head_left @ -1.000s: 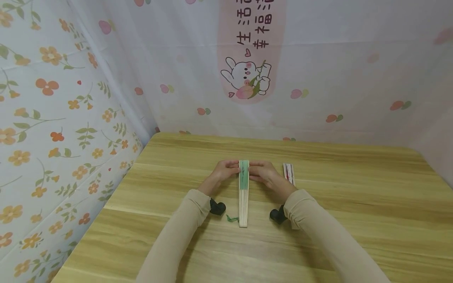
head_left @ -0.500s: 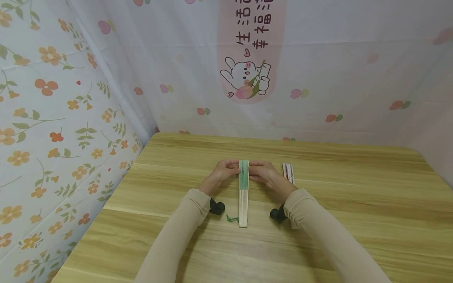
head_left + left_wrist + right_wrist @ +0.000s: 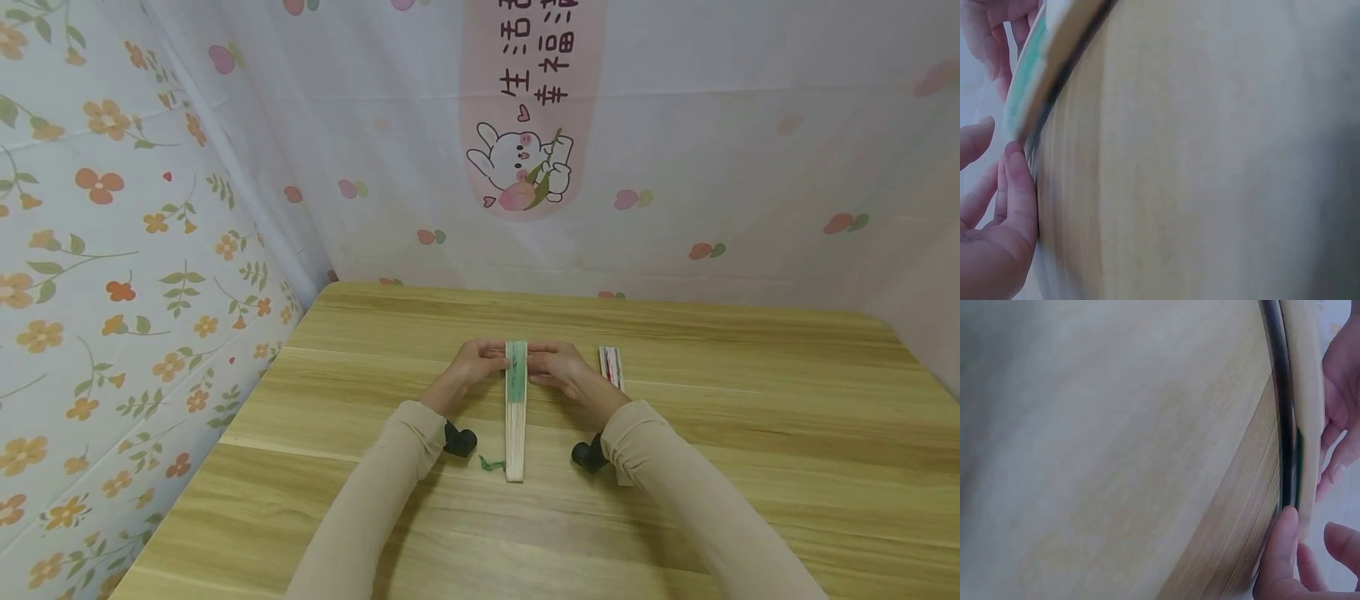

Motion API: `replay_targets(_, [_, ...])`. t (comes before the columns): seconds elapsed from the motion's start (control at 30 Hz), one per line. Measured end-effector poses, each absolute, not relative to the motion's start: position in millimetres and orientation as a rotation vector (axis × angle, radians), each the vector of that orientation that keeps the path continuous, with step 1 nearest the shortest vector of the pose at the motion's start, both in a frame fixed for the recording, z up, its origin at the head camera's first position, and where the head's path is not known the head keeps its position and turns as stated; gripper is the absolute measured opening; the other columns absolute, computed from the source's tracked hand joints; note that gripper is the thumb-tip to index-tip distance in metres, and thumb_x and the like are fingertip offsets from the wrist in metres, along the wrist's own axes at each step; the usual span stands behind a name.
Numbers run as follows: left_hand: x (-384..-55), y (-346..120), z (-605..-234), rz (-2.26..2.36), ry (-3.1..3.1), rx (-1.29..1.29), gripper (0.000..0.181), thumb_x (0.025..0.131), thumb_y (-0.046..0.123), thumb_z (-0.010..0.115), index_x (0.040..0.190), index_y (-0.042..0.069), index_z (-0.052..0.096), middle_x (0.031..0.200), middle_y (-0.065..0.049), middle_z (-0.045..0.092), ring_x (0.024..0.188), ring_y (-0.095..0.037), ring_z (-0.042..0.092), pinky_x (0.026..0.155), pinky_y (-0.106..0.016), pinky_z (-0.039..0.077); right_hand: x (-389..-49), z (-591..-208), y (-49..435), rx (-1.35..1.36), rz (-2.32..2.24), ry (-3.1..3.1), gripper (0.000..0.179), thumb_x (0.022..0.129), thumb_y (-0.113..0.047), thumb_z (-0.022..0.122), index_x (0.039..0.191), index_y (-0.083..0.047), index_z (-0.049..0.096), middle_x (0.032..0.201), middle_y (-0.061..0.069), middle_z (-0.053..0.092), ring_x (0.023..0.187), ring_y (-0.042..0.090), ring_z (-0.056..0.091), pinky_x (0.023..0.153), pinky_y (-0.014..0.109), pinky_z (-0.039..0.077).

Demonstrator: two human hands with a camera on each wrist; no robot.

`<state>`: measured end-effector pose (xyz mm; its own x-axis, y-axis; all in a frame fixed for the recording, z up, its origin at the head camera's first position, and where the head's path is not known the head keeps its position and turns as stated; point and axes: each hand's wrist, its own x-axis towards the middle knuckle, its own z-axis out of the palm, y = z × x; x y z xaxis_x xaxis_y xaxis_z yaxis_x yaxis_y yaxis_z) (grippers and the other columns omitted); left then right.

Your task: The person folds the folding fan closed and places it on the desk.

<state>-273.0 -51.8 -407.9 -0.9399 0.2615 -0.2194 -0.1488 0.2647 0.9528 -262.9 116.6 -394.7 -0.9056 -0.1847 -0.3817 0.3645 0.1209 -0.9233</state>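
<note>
A folded hand fan (image 3: 516,383), green paper above pale wooden ribs, lies lengthwise on the wooden table (image 3: 360,500). My left hand (image 3: 476,362) touches its left side near the far end. On the opposite side my right hand (image 3: 557,367) touches it with extended fingertips. Neither thumb wraps around the fan. In the left wrist view, a left fingertip (image 3: 1015,159) meets the edge of the fan (image 3: 1027,75), and the thumb stands apart. A right fingertip (image 3: 1289,519) presses the fan's side (image 3: 1307,381) in the right wrist view.
A second folded fan (image 3: 611,367), white with red and dark marks, lies to the right, partly hidden under my right forearm. A green cord (image 3: 492,463) hangs from the first fan's near end. A white printed curtain (image 3: 675,167) hangs behind the table.
</note>
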Motion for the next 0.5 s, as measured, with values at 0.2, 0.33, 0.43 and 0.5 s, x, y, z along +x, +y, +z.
replay_targets(0.2, [-272.5,-52.4,-407.1,1.716,2.212,0.108,0.038,0.085,0.006,0.058,0.122,-0.002,0.049,0.11,-0.016,0.055,0.098,-0.025,0.055,0.081,-0.029,0.047,-262.8,-393.5,116.3,0.191,-1.836,2.001,0.041,0.09,-0.003,0.047,0.129,0.004,0.039,0.124,0.022,0.044,0.112,0.028,0.045,0.087,0.033,0.044])
replay_targets(0.33, [-272.8,-52.9,-406.5,1.718,2.22,0.112,0.038,0.085,0.006,0.059,0.121,-0.003,0.05,0.11,-0.018,0.055,0.098,-0.025,0.055,0.08,-0.029,0.048,-262.8,-392.9,116.5,0.2,-1.834,2.004,0.04,0.09,-0.003,0.047,0.129,0.004,0.039,0.125,0.022,0.044,0.113,0.03,0.044,0.087,0.033,0.044])
replay_targets(0.43, [-273.0,-53.8,-405.6,1.743,2.198,0.103,0.038,0.085,0.005,0.058,0.121,-0.004,0.049,0.111,-0.019,0.054,0.099,-0.026,0.055,0.08,-0.029,0.048,-262.4,-392.4,117.4,0.197,-1.826,2.01,0.04,0.09,-0.002,0.046,0.129,0.004,0.039,0.125,0.022,0.043,0.114,0.031,0.043,0.086,0.033,0.045])
replay_targets(0.5, [-272.5,-54.7,-404.2,1.758,2.185,0.107,0.038,0.085,0.005,0.057,0.121,-0.005,0.049,0.112,-0.02,0.054,0.099,-0.027,0.055,0.08,-0.029,0.048,-261.7,-391.3,117.9,0.198,-1.825,2.009,0.04,0.09,-0.002,0.047,0.129,0.004,0.04,0.125,0.022,0.043,0.114,0.032,0.043,0.087,0.034,0.045])
